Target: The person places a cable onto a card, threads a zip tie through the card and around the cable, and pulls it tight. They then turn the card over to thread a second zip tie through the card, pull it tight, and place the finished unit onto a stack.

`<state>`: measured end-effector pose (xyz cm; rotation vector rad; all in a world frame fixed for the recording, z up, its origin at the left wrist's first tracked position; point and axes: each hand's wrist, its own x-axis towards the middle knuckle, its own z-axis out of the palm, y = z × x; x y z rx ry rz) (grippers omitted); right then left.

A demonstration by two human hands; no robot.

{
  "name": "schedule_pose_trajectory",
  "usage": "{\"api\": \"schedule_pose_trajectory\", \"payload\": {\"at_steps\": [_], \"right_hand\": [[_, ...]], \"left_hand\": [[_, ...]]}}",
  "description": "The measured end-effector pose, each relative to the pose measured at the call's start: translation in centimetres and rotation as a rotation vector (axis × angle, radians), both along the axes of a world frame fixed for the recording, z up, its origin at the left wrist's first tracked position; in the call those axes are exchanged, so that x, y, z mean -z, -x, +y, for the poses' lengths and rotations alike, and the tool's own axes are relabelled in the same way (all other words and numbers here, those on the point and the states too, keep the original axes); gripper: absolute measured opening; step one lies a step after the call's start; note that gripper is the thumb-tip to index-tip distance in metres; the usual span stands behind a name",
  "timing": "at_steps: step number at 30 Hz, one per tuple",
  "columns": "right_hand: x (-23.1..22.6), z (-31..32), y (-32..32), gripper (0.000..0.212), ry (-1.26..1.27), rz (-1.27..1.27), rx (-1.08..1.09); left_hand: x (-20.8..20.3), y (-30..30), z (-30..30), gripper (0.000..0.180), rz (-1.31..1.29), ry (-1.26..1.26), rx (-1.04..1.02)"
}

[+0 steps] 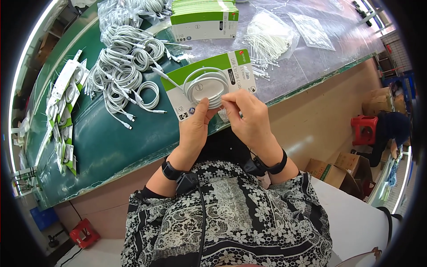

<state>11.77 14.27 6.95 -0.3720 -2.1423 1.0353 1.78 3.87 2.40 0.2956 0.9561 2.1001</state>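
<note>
A white cable [187, 87] lies coiled against a green-and-white printed backing card [176, 99], tilted above the table's near edge. My left hand [194, 126] grips the card and the coil's lower side, its thumb on the front and its other fingers mostly behind. At the coil's lower right, my right hand [249, 116] is closed in a pinch, thumb and forefinger together. What sits between those fingertips is too small to make out. One cable end sticks out past the coil at the upper left.
Loose coiled white cables [118, 66] heap on the green tabletop [115, 147]. Carded cables [66, 111] pile at the far left. A stack of cards [204, 26] stands at the back, left of white zip ties [267, 35] and a plastic bag [311, 31]. Another person [393, 129] is at far right.
</note>
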Motion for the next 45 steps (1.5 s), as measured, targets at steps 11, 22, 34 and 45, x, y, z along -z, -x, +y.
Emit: {"api": "schedule_pose_trajectory", "payload": {"at_steps": [11,22,34,45], "right_hand": [[-1.4,-0.4,-0.2,0.017,-0.441,-0.134,0.113],[-1.2,-0.5,0.0,0.016,-0.446,-0.171,0.110],[-0.9,-0.5,0.2,0.013,-0.444,-0.203,0.116],[-1.1,3.2,-1.5,0.009,-0.257,0.154,0.144]], "left_hand": [[0.3,-0.6,-0.2,0.032,0.189,0.072,-0.161],[0.8,-0.5,-0.5,0.032,0.247,0.091,-0.192],[0.1,-0.7,-0.3,0.023,0.727,0.304,-0.290],[-0.9,-0.1,-0.6,0.027,-0.057,0.044,-0.067]]}}
